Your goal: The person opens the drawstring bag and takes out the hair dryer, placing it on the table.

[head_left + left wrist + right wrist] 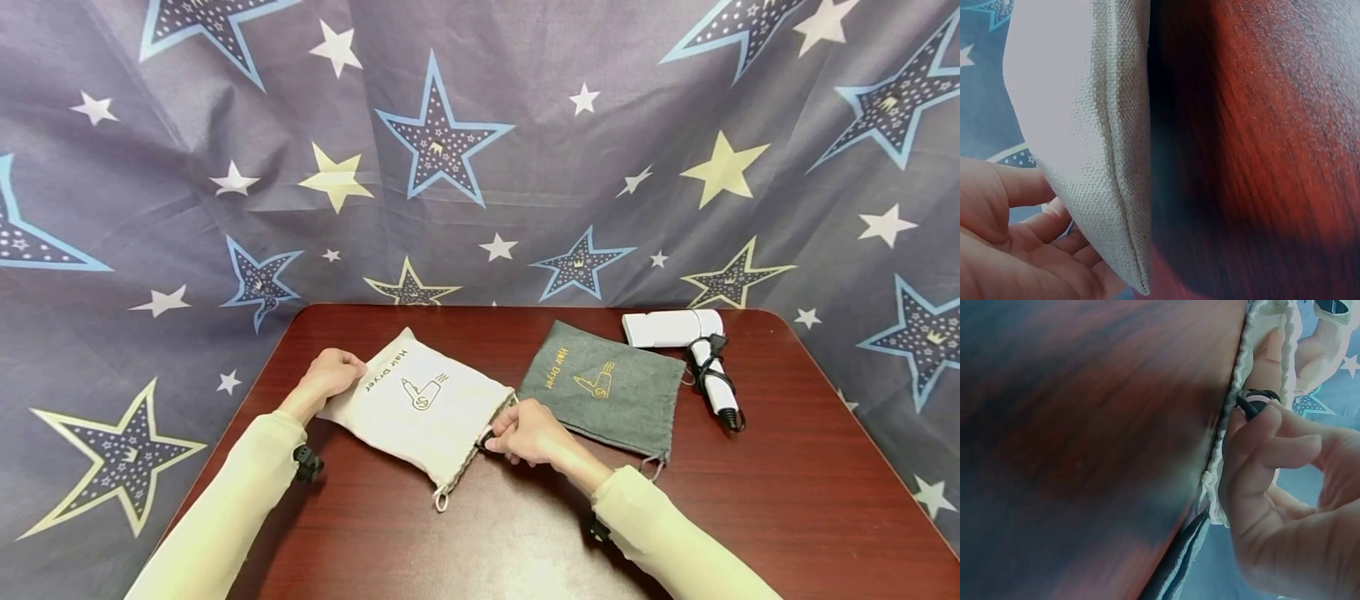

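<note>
A cream drawstring bag (431, 408) printed "Hair Dryer" lies on the table, its mouth towards the right. At its closed left end my left hand (333, 375) grips the cloth; in the left wrist view that hand's curled fingers (1054, 219) meet the seamed edge. My right hand (528, 433) is at the gathered mouth and pinches a black cord (1254, 407) between thumb and fingertips. Dark loops show just inside the opening in the right wrist view; what they belong to is hidden in the bag.
A grey drawstring bag (600, 387) with the same print lies to the right, close to my right hand. Behind it a white hair dryer (671, 327) lies folded out, its black cord (701, 375) wound round the handle. A star-patterned cloth (480, 167) hangs at the table's back edge.
</note>
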`<state>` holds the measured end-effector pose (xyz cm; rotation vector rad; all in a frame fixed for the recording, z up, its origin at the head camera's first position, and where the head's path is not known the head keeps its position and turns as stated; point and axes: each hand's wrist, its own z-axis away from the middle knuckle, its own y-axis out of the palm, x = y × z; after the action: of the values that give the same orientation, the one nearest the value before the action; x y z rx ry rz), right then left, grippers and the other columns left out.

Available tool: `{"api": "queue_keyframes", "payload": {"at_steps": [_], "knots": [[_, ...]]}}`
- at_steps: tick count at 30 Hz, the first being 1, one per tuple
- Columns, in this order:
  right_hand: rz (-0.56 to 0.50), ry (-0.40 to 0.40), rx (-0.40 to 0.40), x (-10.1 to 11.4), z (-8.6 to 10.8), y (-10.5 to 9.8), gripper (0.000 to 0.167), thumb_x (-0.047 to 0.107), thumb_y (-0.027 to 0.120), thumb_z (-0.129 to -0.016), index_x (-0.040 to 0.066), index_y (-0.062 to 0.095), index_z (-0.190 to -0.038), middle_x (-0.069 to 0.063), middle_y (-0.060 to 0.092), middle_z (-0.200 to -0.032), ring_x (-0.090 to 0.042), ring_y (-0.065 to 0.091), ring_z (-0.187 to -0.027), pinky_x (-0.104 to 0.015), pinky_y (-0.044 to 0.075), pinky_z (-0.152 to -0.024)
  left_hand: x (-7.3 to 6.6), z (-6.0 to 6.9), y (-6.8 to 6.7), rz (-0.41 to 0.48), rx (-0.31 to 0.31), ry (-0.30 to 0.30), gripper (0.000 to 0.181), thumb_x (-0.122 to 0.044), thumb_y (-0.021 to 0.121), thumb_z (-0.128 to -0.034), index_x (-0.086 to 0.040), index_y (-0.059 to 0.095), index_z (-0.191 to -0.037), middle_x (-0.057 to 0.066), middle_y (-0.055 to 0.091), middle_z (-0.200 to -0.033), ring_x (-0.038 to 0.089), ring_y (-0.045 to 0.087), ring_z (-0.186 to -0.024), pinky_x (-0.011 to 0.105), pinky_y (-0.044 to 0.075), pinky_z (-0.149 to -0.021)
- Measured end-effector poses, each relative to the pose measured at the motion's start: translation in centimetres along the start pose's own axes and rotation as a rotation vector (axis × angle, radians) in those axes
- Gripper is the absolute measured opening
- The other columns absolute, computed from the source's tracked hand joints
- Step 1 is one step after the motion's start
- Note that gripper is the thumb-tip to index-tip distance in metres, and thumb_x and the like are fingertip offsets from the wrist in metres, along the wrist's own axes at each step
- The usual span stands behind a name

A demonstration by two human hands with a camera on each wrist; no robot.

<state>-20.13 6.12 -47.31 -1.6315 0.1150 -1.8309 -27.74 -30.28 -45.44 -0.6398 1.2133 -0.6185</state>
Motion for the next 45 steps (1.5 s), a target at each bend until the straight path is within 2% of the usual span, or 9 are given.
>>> {"api": "queue_keyframes", "payload": {"at_steps": [8,17,24,31,37,45], "knots": [[-0.013,-0.002,0.018,0.2,-0.2,0.0,0.024,0.023,0.087,-0.088,0.006,0.072,-0.094,-0.006,0.071,-0.067,-0.016,0.058,-0.046,-0.023,0.039,-0.039,-0.2,0.3,-0.2,-0.007,0.018,-0.007,0.029,-0.022,0.062,-0.1012,0.001,0.074,-0.114,0.025,0.062,-0.13,0.041,0.057,-0.119,0.049,0.049,-0.094],[-0.003,-0.01,0.009,0.3,-0.4,0.1,0.018,0.019,0.085,-0.09,0.007,0.071,-0.089,-0.007,0.068,-0.061,-0.011,0.049,-0.041,-0.021,0.036,-0.038,-0.2,0.2,0.0,0.008,-0.009,0.005,0.027,-0.02,0.062,-0.1006,0.002,0.074,-0.112,0.024,0.064,-0.127,0.038,0.058,-0.115,0.045,0.049,-0.091],[-0.004,-0.01,0.003,0.3,0.0,-0.1,0.017,0.017,0.084,-0.09,0.006,0.072,-0.091,-0.012,0.071,-0.067,-0.013,0.057,-0.047,-0.022,0.039,-0.04,-0.4,0.3,0.1,0.031,-0.006,0.009,0.026,-0.017,0.062,-0.1011,0.004,0.073,-0.112,0.024,0.064,-0.124,0.037,0.057,-0.111,0.044,0.049,-0.089],[0.006,-0.001,0.027,-0.1,0.6,-0.7,0.015,0.017,0.083,-0.091,0.007,0.073,-0.094,-0.01,0.071,-0.067,-0.015,0.057,-0.048,-0.023,0.038,-0.041,-0.1,0.6,-0.3,0.051,0.009,0.006,0.025,-0.017,0.061,-0.1022,0.004,0.072,-0.111,0.023,0.064,-0.123,0.034,0.056,-0.109,0.042,0.046,-0.089],[0.002,-0.013,0.048,0.0,0.6,-0.5,0.023,0.023,0.084,-0.091,0.006,0.071,-0.099,-0.002,0.071,-0.074,-0.018,0.065,-0.054,-0.024,0.039,-0.042,0.0,0.6,-0.3,0.051,0.02,0.007,0.026,-0.017,0.061,-0.102,0.004,0.072,-0.111,0.024,0.063,-0.126,0.035,0.056,-0.112,0.044,0.046,-0.092],[0.026,0.003,0.032,0.3,0.4,-0.2,0.018,0.026,0.082,-0.092,0.01,0.076,-0.094,-0.004,0.064,-0.064,-0.01,0.049,-0.045,-0.023,0.036,-0.041,0.0,0.5,-0.1,0.045,0.025,-0.001,0.025,-0.019,0.062,-0.1018,0.002,0.073,-0.109,0.024,0.063,-0.127,0.034,0.056,-0.111,0.044,0.047,-0.09]]}}
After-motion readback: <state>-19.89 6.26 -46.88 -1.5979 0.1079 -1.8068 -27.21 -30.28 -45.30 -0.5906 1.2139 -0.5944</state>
